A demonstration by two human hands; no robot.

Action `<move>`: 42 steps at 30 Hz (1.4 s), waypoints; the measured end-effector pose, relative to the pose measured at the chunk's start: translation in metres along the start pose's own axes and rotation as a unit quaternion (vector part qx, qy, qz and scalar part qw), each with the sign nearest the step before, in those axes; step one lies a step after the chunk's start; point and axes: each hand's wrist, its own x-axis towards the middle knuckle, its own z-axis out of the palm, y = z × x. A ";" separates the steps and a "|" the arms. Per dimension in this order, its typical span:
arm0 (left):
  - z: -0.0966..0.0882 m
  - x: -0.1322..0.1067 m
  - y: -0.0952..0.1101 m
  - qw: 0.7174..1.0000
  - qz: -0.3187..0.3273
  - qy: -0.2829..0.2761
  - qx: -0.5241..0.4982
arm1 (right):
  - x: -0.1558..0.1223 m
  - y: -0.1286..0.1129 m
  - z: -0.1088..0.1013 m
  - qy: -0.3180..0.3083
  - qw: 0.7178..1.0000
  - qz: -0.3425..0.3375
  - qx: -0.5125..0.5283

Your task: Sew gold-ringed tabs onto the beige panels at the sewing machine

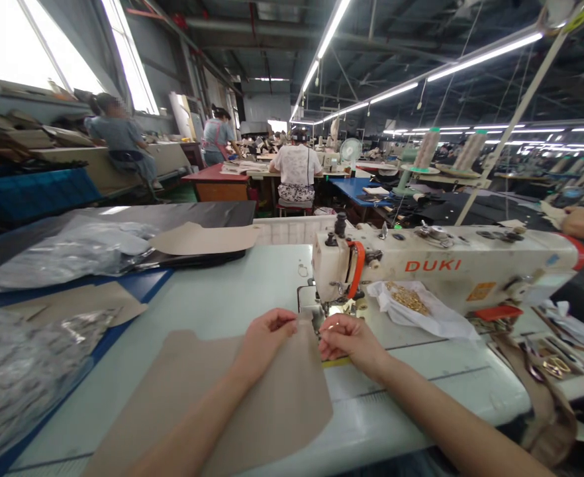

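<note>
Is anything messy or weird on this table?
Nothing looks broken or spilled. Only a tan strap droops over the table's right edge, and gold bits lie heaped on a crumpled white sheet.

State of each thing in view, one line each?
left hand: shut, pinching tan fabric piece top edge
right hand: pinched shut at same edge
tan fabric piece: lying flat on table
sewing machine: upright; running, cannot tell
white bag: open, gold hardware showing

Fabric panel (252, 397) before sewing machine (441, 265)
</note>
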 end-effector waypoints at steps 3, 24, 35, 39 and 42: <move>0.000 -0.001 0.003 1.000 -0.010 -0.001 -0.006 | 0.009 0.003 0.007 -0.003 1.000 -0.011 -0.015; 0.004 -0.012 0.006 0.998 -0.021 -0.051 -0.016 | 0.008 0.021 0.006 0.050 0.990 -0.129 -0.023; 0.005 -0.014 0.003 0.999 0.013 -0.035 0.006 | 0.011 0.010 0.011 0.090 0.994 -0.053 0.034; 0.006 -0.013 0.003 0.998 0.013 -0.049 -0.025 | 0.011 0.009 0.013 0.085 0.990 -0.001 0.114; 0.006 -0.013 0.006 0.997 0.005 -0.064 -0.041 | 0.008 0.005 0.013 0.053 0.985 0.038 0.160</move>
